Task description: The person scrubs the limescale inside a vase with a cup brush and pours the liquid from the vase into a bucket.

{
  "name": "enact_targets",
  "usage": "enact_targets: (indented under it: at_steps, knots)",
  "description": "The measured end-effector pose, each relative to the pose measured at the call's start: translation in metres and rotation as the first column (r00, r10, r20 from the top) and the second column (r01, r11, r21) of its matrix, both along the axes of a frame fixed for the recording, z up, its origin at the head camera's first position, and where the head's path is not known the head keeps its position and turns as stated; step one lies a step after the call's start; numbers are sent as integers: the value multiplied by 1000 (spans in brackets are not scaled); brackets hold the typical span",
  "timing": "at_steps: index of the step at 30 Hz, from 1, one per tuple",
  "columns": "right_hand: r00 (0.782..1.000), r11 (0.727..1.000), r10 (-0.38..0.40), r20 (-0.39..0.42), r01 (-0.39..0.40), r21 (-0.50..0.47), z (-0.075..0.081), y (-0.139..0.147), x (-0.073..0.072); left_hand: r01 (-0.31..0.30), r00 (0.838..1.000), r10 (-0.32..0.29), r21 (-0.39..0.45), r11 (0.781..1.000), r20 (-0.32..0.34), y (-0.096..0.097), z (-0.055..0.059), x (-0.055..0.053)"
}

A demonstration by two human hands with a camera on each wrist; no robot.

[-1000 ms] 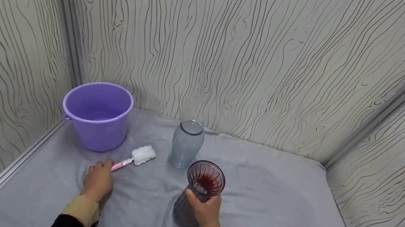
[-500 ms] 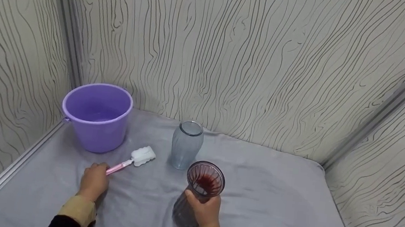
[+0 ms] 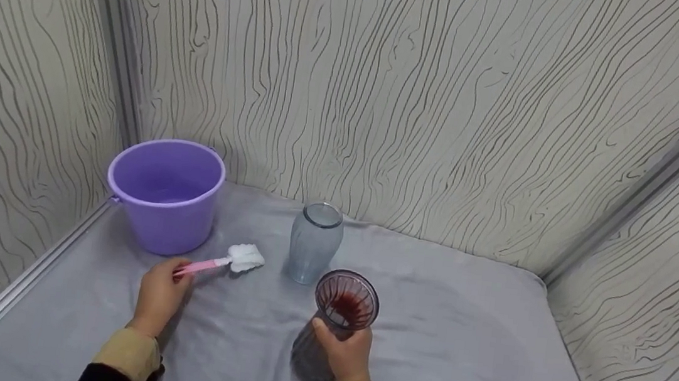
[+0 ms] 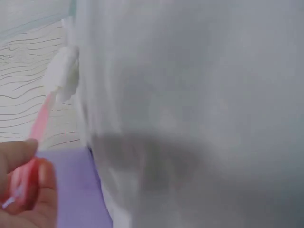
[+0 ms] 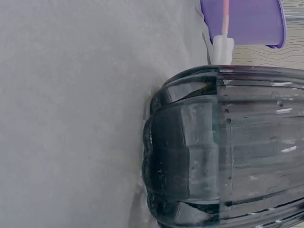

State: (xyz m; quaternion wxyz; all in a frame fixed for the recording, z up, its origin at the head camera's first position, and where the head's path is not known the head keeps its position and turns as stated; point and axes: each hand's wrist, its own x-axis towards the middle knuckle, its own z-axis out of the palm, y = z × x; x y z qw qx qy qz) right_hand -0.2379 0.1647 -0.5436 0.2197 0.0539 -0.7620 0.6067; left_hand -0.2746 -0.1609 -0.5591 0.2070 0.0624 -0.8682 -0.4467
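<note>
My left hand pinches the pink handle of a sponge bottle brush. The white sponge head points away to the right, and the left wrist view shows thumb and finger meeting on the handle. With my right hand I grip a dark ribbed glass vase below its flared rim. The inside of that vase looks reddish in the head view. In the right wrist view its base is on the cloth and clear liquid fills the lower part; my right hand is out of that view.
A pale blue glass vase stands just behind the dark one. At the back left is a purple bucket, beyond my left hand. Wrinkled grey cloth covers the table, and wood-patterned panels enclose it.
The brush has come up off the cloth in my left hand, its handle now lying flatter across the view and its sponge turned. My right hand and the dark vase stay put.
</note>
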Motion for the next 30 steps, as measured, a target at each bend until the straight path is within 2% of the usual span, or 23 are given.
enact_targets:
  at_steps: [4, 6, 8, 9, 10, 11, 14, 16, 17, 18, 21, 25, 28, 30]
  knots:
    - [999, 1000, 16, 44, -15, -17, 0, 1, 0, -43, 995, 50, 84, 996, -82, 8, 6, -2]
    - [998, 1000, 20, 55, -19, -21, 0, 1, 0, -49, 993, 65, 164, 985, -94, 13, 8, -2]
    - [998, 999, 25, 57, -24, -28, 0, 1, 0, -42, 994, 67, 273, 961, -84, 18, 9, -3]
    - [998, 999, 28, 50, -27, -28, -1, 1, 0, -36, 995, 66, 339, 940, -75, 21, 10, -3]
    - [998, 999, 32, 49, -30, -30, -1, 1, 0, -30, 996, 63, 415, 909, -65, 24, 11, -4]
    - [998, 999, 36, 42, -35, -28, -1, 1, 0, -23, 997, 58, 499, 867, -55, 27, 11, -4]
    - [999, 999, 33, 32, -32, -18, -2, 0, 0, -17, 998, 57, 702, 712, -34, 36, 14, -6]
    - [999, 999, 30, 36, -29, -16, -2, 1, 0, -9, 997, 61, 796, 605, -36, 41, 15, -7]
    - [999, 999, 29, 35, -29, -16, -1, 1, 0, -4, 997, 68, 827, 562, -42, 44, 16, -8]
    - [999, 999, 30, 36, -30, -17, -1, 1, 0, 2, 996, 78, 847, 531, -51, 46, 16, -9]
    - [998, 999, 37, 45, -36, -23, -1, 1, -1, 40, 988, 117, 885, 464, -105, 52, 17, -12]
    - [998, 999, 33, 54, -32, -19, 0, 2, 0, 79, 973, 164, 896, 437, -166, 60, 18, -13]
    - [998, 999, 32, 46, -32, -9, 2, 2, 1, 78, 960, 209, 892, 446, -189, 64, 20, -12]
    - [998, 999, 43, 35, -43, -24, 2, 2, 1, 73, 947, 244, 879, 472, -209, 65, 22, -11]
